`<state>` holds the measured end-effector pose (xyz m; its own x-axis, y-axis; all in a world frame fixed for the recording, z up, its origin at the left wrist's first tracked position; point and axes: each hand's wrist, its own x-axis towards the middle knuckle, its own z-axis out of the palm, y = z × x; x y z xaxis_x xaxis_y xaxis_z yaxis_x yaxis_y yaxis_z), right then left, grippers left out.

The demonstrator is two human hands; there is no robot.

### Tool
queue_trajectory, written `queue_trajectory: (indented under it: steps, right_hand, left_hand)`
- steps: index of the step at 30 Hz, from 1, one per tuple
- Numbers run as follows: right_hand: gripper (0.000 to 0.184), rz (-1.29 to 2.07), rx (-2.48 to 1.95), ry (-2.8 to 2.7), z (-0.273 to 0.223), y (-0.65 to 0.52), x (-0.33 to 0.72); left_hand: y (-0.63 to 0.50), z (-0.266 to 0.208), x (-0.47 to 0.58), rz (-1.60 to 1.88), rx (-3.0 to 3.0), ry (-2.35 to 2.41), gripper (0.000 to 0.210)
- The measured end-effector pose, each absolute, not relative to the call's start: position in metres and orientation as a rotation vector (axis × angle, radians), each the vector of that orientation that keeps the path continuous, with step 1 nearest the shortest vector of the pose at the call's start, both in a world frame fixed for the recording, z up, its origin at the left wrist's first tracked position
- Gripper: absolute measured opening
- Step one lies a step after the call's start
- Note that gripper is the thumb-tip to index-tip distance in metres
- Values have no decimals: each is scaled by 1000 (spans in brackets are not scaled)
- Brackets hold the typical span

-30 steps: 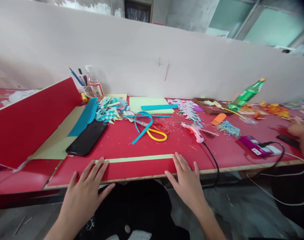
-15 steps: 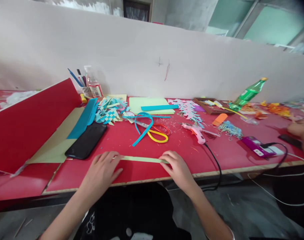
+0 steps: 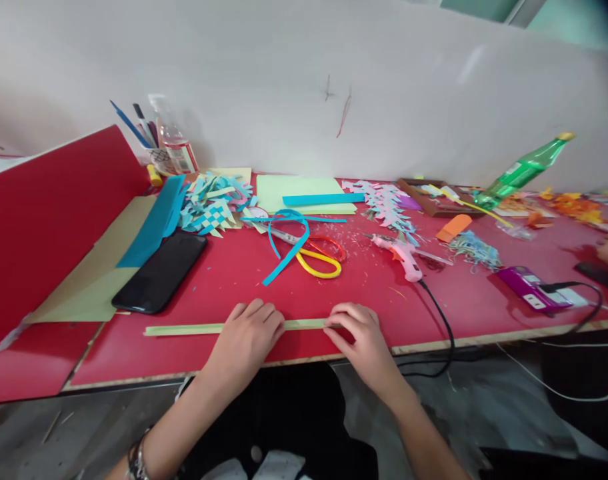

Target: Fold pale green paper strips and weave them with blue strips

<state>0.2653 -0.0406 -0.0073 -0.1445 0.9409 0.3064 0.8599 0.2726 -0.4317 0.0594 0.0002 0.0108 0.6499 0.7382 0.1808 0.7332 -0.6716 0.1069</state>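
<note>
Left hand (image 3: 251, 330) flat across the pale green strip (image 3: 184, 330), fingers together and curled, its grip impossible to tell; right hand (image 3: 359, 327) pinching the strip between thumb and fingertips! That strip lies on the near side of the scissors (image 3: 320, 265), long axis left to right, one end pointing left. Beyond the scissors, leftward, a clear bottle (image 3: 170, 133) wears a label (image 3: 185, 157), print too small to read.
</note>
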Motion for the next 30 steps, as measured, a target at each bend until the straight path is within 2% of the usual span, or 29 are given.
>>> queue_trajectory:
  steps: [5, 12, 18, 30]
  right_hand:
    - [9, 330, -1591, -2015, -7, -36, 270]
    - [13, 291, -1628, -2019, -13, -31, 267]
    - [12, 349, -1672, -1978, -11, -30, 267]
    - [11, 367, -1723, -1970, -9, -30, 265]
  left_hand:
    - [5, 11, 73, 307, 2750, 1180, 7]
    - [8, -2, 91, 428, 2617, 1234, 10]
    - [11, -1, 90, 400, 2572, 1250, 9]
    - [11, -3, 97, 450, 2620, 1300, 21]
